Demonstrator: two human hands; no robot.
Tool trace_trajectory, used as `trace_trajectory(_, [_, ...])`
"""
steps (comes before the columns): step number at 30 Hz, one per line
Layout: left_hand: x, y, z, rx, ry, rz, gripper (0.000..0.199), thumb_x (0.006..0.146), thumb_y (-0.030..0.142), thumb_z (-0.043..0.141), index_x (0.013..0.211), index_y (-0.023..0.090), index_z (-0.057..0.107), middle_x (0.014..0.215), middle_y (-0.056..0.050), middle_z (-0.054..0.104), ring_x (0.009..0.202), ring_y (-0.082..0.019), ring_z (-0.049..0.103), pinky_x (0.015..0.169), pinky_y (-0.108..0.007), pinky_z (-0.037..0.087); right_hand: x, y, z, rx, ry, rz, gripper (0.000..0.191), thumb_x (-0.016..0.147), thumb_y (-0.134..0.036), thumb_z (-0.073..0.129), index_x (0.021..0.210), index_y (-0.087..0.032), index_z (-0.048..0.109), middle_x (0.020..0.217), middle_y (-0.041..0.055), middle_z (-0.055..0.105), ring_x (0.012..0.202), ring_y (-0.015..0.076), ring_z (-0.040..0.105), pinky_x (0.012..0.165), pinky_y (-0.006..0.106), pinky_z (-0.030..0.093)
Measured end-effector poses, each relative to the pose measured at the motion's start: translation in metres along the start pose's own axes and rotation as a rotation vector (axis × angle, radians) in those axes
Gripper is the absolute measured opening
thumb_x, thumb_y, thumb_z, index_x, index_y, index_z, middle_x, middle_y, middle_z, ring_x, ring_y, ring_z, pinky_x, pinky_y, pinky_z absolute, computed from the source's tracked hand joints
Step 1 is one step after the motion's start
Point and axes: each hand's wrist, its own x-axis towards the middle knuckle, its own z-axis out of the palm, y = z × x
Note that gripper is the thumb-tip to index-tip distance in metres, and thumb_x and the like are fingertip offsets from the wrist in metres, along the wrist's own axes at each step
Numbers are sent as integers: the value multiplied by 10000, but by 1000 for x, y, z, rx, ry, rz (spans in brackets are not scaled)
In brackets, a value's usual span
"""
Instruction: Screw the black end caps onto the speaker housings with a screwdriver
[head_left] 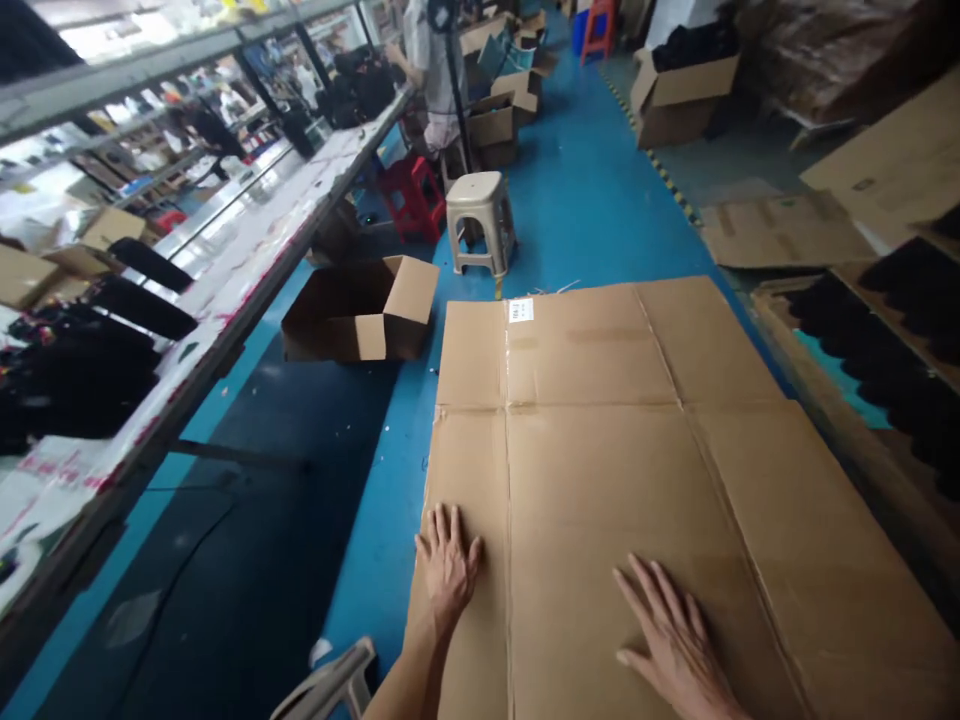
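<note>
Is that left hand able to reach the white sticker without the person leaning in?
Probably not: the white sticker sits near the far edge of the cardboard, well ahead of the left hand. Nothing seems to block the way between them, though; only distance does.

Left hand (450, 568) palm-down on flat cardboard (600, 470) near its left edge; right hand (671, 635) palm-down farther right, fingers spread. White label (521, 310) ahead of fingers, beige stool (476, 193) beyond. Open carton (411, 305) ahead-left of left fingers; surface (255, 232) with black items (82, 370) further left.
</note>
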Motion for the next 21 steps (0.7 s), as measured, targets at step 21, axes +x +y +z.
trace_trajectory(21, [9, -37, 7, -209, -169, 81, 875, 879, 385, 704, 1652, 198, 340, 1789, -167, 188, 1648, -416, 149, 1284, -731, 190, -3, 21, 24, -1, -153, 49, 768, 763, -530, 515, 1484, -277, 600, 1647, 157, 472, 1511, 480, 418, 1013, 707, 494])
